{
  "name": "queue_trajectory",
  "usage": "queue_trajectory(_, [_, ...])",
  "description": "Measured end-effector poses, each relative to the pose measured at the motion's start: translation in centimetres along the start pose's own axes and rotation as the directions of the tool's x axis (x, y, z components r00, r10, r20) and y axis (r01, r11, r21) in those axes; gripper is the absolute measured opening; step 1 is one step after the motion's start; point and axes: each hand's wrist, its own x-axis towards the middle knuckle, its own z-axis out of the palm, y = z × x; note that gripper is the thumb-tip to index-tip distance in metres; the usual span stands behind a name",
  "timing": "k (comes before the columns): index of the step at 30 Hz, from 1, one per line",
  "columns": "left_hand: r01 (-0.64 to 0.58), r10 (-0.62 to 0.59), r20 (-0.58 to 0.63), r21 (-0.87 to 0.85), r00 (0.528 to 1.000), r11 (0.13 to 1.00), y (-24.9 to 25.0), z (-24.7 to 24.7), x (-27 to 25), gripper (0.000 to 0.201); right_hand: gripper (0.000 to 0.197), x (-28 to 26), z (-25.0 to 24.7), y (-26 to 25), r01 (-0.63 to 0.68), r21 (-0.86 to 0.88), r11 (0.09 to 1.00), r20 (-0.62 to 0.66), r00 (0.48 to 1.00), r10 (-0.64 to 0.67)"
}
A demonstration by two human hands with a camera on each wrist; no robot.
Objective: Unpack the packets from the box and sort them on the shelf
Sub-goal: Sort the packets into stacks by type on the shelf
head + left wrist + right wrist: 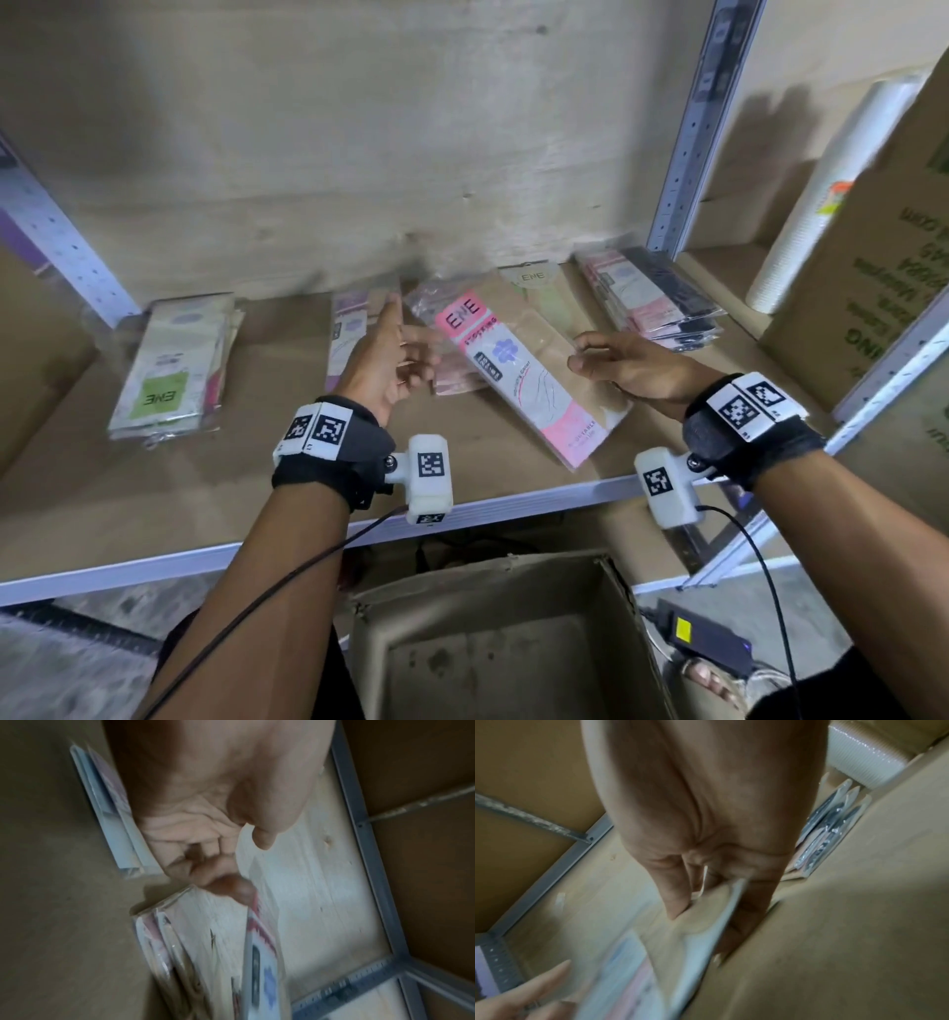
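Here the right hand point(634, 372) pinched the pink packet point(518, 380) by its edge, slanted just above the shelf point(257, 452); the left hand point(385, 360) hovered beside it, fingers spread, holding nothing; the packet looked light, thin, floppy and slippery.

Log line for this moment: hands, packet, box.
right hand: grips pink packet over shelf | left hand: open, beside packet | box: looks empty
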Motion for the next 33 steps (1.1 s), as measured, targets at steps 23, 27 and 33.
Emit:
queue_trajectory(23, [-0.123, 0.144, -0.118, 0.168, 0.983, 0.978, -2.0, 4.0, 1.1, 0.024, 0.047, 5.2, 4.4, -2.6, -0.051, 0.239, 0.970, -0.229, 0.968, 0.107])
queue_trajectory(27, [-0.130, 0.205, -0.236, 0.299, 0.950, 0.945, -1.4, 3.5, 2.0, 0.038, 0.055, 6.4, 4.8, -2.9, -0.047, 0.153, 0.987, -0.253, 0.964, 0.085])
queue_trajectory(33, [-0.068, 0.162, -0.169, 0.458, 0.972, 0.886, -1.3, 3.0, 2.5, 0.048, 0.045, 8.1, 4.8, -1.9, -0.093, 0.034, 0.995, -0.330, 0.939, 0.099])
